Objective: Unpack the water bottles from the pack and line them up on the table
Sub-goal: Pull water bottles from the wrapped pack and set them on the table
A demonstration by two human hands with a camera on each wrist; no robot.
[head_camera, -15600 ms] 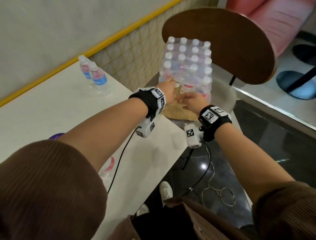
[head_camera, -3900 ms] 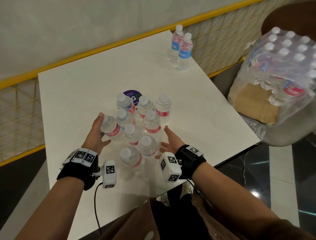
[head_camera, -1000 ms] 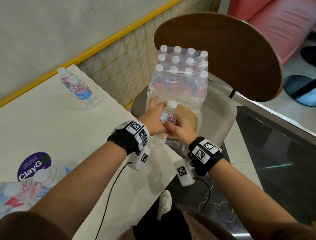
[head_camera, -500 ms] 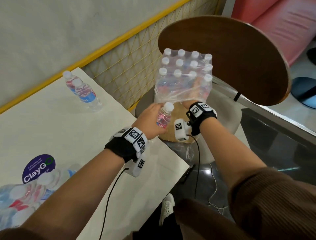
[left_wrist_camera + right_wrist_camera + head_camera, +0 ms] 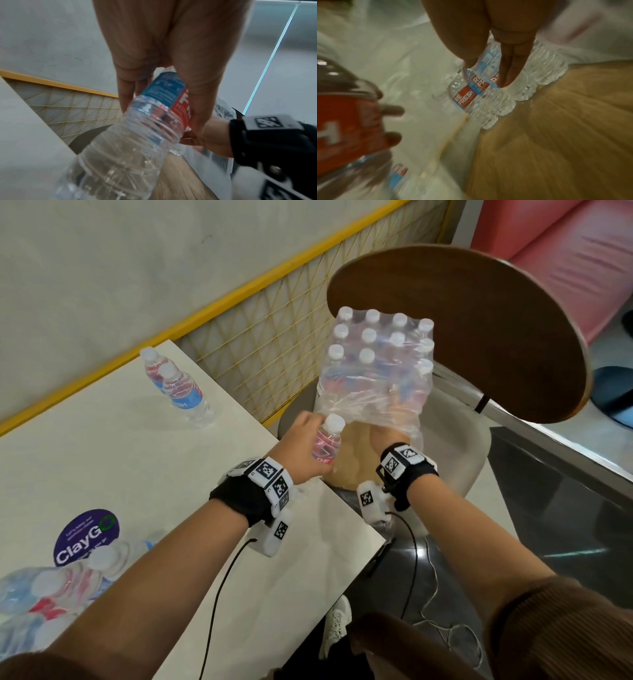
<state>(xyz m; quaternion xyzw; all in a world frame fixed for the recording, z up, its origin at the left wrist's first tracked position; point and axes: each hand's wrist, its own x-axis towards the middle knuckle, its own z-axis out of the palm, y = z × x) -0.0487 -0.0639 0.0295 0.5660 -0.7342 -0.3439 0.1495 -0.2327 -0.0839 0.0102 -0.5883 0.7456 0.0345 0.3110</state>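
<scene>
The shrink-wrapped pack [image 5: 376, 361] of white-capped water bottles stands on a cardboard base on the chair seat. My left hand [image 5: 310, 436] grips one loose bottle [image 5: 327, 445] by its red and blue label, held upright between the table corner and the pack; the left wrist view shows this bottle [image 5: 137, 128] between thumb and fingers of my left hand [image 5: 163, 102]. My right hand [image 5: 388, 436] reaches inside the torn wrap. In the right wrist view my right hand [image 5: 488, 67] has thumb and fingers on either side of a bottle [image 5: 476, 86] in the front row.
The white table [image 5: 137, 467] is on the left, with two bottles [image 5: 178, 392] near its far edge and a cluster of several bottles [image 5: 51, 594] at the lower left. The chair's brown backrest [image 5: 479, 337] rises behind the pack. A yellow mesh fence [image 5: 267, 337] lies beyond.
A second ago both hands were on the loose bottle at the pack's opening. Now my left hand holds it alone, and my right hand has gone back inside the wrap.
</scene>
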